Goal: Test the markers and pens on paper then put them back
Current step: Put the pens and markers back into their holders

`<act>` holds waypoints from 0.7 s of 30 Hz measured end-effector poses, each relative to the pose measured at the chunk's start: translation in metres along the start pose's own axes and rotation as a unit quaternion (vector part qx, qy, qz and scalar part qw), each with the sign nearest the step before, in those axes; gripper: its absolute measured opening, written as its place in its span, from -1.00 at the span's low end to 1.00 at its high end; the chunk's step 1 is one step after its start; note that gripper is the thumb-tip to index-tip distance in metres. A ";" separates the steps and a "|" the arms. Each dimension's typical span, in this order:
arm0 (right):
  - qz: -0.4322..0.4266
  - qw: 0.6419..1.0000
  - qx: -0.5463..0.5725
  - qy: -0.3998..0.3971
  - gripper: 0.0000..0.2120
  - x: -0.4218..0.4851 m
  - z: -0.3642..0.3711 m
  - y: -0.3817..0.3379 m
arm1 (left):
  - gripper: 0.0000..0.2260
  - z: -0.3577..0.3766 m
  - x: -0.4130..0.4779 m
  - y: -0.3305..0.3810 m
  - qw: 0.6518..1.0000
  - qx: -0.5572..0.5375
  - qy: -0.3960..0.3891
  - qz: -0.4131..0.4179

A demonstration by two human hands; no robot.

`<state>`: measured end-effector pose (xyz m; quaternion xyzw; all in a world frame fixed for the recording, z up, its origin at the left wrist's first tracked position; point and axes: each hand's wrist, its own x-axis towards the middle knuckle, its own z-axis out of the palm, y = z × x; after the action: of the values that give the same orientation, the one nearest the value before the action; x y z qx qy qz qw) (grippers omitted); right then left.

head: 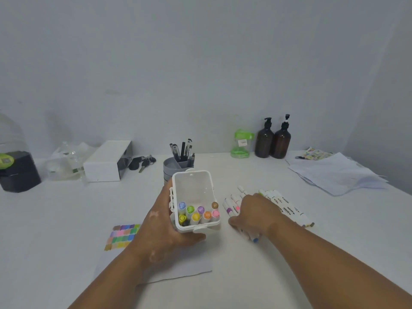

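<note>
My left hand (165,224) grips a white marker box (194,188), tilted so its open mouth faces me. Several markers with coloured caps (198,212) stand in its near half. To its right, a row of loose white markers (285,204) lies on the table. My right hand (254,212) rests on the left part of that row, fingers curled over some of the markers, one with a blue tip (256,239) sticking out below the palm. A sheet of paper (120,237) with colour swatches lies under my left forearm.
A grey pen holder (174,168) with black pens stands behind the box. Two brown pump bottles (273,141) and a green container (242,143) line the wall. Loose papers (334,172) lie far right. A white box (104,163), keys (142,162) and a dark appliance (17,170) sit left.
</note>
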<state>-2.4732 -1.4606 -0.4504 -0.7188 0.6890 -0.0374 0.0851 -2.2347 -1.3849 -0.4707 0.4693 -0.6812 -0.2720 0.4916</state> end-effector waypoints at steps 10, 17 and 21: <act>-0.017 0.999 -0.019 -0.034 -0.80 0.004 0.012 -0.028 | 0.01 0.000 -0.002 0.001 1.000 0.006 -0.009 0.013; 0.024 0.999 0.023 0.016 -0.83 -0.008 0.020 -0.021 | -0.09 -0.002 -0.004 0.001 1.000 0.016 -0.016 0.003; 0.052 0.993 0.107 -0.010 -0.85 -0.018 -0.013 -0.011 | -0.07 -0.004 -0.006 0.001 1.000 0.017 -0.008 0.005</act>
<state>-2.4656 -1.4433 -0.4342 -0.6693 0.7165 -0.0990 0.1700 -2.2312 -1.3784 -0.4711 0.4715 -0.6921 -0.2619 0.4797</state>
